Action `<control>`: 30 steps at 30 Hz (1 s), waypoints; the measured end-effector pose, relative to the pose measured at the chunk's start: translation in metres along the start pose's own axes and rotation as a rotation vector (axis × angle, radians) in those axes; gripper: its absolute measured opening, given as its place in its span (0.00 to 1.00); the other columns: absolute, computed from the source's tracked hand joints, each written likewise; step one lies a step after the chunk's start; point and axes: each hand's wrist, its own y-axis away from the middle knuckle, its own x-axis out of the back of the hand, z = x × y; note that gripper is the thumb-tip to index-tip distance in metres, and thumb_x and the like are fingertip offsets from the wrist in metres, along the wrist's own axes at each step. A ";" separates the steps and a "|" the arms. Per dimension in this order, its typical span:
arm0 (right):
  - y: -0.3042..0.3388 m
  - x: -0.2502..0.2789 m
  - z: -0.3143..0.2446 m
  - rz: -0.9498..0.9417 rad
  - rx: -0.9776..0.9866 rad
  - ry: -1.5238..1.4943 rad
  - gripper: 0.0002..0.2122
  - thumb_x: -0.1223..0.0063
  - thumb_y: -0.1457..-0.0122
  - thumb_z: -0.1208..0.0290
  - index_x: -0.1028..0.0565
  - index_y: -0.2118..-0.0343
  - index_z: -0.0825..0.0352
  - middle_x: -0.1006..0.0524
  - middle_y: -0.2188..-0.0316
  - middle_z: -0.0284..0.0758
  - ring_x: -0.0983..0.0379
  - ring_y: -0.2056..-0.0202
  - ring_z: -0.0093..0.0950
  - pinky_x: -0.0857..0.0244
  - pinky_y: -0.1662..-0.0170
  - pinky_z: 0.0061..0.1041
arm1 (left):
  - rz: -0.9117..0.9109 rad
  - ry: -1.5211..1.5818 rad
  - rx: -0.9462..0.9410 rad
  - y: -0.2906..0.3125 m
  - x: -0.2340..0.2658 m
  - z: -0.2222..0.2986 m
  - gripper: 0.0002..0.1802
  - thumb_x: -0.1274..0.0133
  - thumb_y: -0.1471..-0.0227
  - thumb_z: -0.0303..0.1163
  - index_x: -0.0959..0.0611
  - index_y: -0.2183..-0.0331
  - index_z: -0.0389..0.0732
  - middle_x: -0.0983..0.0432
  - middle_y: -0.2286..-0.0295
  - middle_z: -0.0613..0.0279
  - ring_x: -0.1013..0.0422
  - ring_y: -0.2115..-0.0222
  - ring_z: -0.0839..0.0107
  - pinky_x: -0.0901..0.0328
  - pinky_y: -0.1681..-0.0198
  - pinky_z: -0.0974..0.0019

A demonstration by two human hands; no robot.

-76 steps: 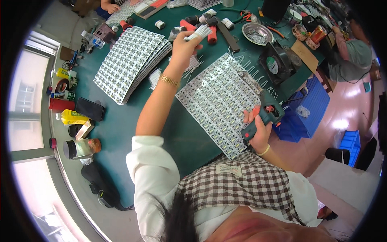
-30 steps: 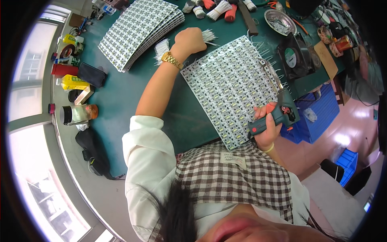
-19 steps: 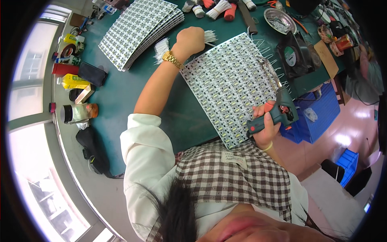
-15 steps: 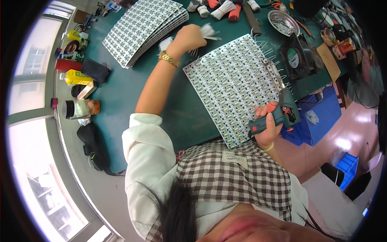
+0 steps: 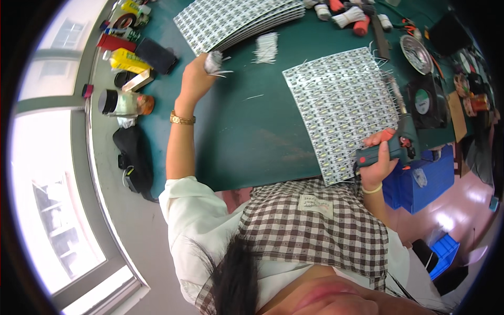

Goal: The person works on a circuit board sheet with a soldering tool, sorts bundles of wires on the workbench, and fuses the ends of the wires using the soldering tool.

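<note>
My left hand [image 5: 195, 80] is closed around a bundle of thin white wires [image 5: 213, 62], held over the table beside the near corner of a tall stack of white circuit boards [image 5: 239, 20]. A pile of white wires [image 5: 266, 48] lies apart, right of that hand. My right hand [image 5: 379, 167] grips the handle of a dark green soldering gun [image 5: 403, 140], its long metal tip pointing away along a board's right edge. That white circuit board panel [image 5: 338, 110], covered in rows of small parts, lies in front of me. Short wires stick out along its far right edge.
Solder fumes-type black fan box [image 5: 428, 102] and a metal bowl [image 5: 416, 54] stand right of the panel. Bundled wires [image 5: 349, 17] lie at the back. A jar [image 5: 126, 103], a yellow bottle [image 5: 127, 60] and a dark phone [image 5: 156, 55] line the left edge. Blue crates [image 5: 422, 176] stand lower right.
My left hand has moved left and nearer, away from the panel, still holding the wires. The wire pile shows fully now. The whole view has shifted; my right hand keeps its grip on the soldering gun.
</note>
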 end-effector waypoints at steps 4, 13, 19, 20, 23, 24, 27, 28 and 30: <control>-0.007 0.004 0.001 0.042 0.059 0.033 0.14 0.55 0.40 0.74 0.35 0.51 0.71 0.31 0.69 0.37 0.34 0.68 0.26 0.33 0.61 0.31 | 0.127 -0.376 -0.074 0.037 -0.023 -0.013 0.17 0.39 0.58 0.29 0.23 0.63 0.41 0.24 0.67 0.53 0.29 0.63 0.50 0.34 0.61 0.54; 0.002 0.017 -0.006 0.025 -0.051 0.097 0.16 0.55 0.38 0.70 0.35 0.48 0.71 0.33 0.69 0.35 0.36 0.67 0.24 0.38 0.64 0.23 | 0.221 -0.366 -0.047 0.048 -0.033 0.001 0.37 0.34 0.63 0.49 0.24 0.55 0.37 0.29 0.58 0.54 0.32 0.59 0.53 0.34 0.57 0.56; 0.004 0.021 -0.012 0.054 -0.095 0.087 0.16 0.56 0.37 0.71 0.37 0.48 0.71 0.33 0.69 0.36 0.37 0.68 0.24 0.37 0.64 0.22 | 0.162 -0.438 -0.018 0.046 -0.032 0.005 0.41 0.38 0.62 0.57 0.25 0.52 0.38 0.30 0.57 0.55 0.33 0.59 0.56 0.36 0.57 0.57; 0.004 0.019 -0.011 0.062 -0.093 0.090 0.16 0.56 0.37 0.71 0.37 0.48 0.71 0.33 0.69 0.36 0.37 0.68 0.24 0.37 0.64 0.22 | 0.174 -0.442 -0.001 0.046 -0.034 0.004 0.40 0.38 0.61 0.56 0.25 0.52 0.38 0.30 0.57 0.56 0.33 0.59 0.57 0.37 0.57 0.57; 0.002 0.015 -0.006 0.083 -0.058 0.119 0.16 0.55 0.38 0.71 0.37 0.48 0.71 0.33 0.69 0.36 0.37 0.68 0.24 0.37 0.64 0.22 | 0.228 -0.456 -0.014 0.046 -0.040 -0.003 0.38 0.36 0.61 0.54 0.25 0.53 0.39 0.29 0.60 0.59 0.34 0.61 0.59 0.37 0.59 0.58; 0.002 0.017 -0.005 0.063 -0.049 0.115 0.16 0.56 0.37 0.70 0.36 0.48 0.70 0.33 0.68 0.36 0.37 0.67 0.24 0.37 0.63 0.23 | 0.271 -0.471 -0.035 0.046 -0.041 -0.004 0.37 0.35 0.63 0.54 0.24 0.55 0.40 0.29 0.62 0.60 0.34 0.63 0.61 0.38 0.61 0.59; 0.002 0.010 -0.006 0.071 -0.030 0.127 0.17 0.56 0.38 0.70 0.36 0.48 0.71 0.33 0.68 0.36 0.37 0.67 0.25 0.38 0.63 0.23 | 0.215 -0.476 -0.021 0.048 -0.034 -0.001 0.38 0.35 0.62 0.54 0.25 0.53 0.40 0.29 0.61 0.60 0.34 0.62 0.60 0.39 0.59 0.58; 0.002 0.006 -0.006 0.094 -0.025 0.145 0.17 0.55 0.39 0.70 0.37 0.49 0.71 0.33 0.69 0.37 0.36 0.68 0.25 0.37 0.64 0.24 | 0.214 -0.476 -0.025 0.048 -0.032 0.000 0.38 0.35 0.62 0.54 0.25 0.53 0.40 0.29 0.61 0.60 0.34 0.62 0.60 0.39 0.59 0.58; 0.003 0.005 -0.007 0.086 -0.016 0.145 0.17 0.56 0.39 0.70 0.37 0.49 0.71 0.33 0.69 0.37 0.37 0.68 0.25 0.38 0.65 0.24 | 0.185 -0.432 0.035 0.050 -0.026 0.003 0.40 0.37 0.60 0.54 0.26 0.49 0.43 0.29 0.58 0.59 0.33 0.58 0.57 0.39 0.55 0.56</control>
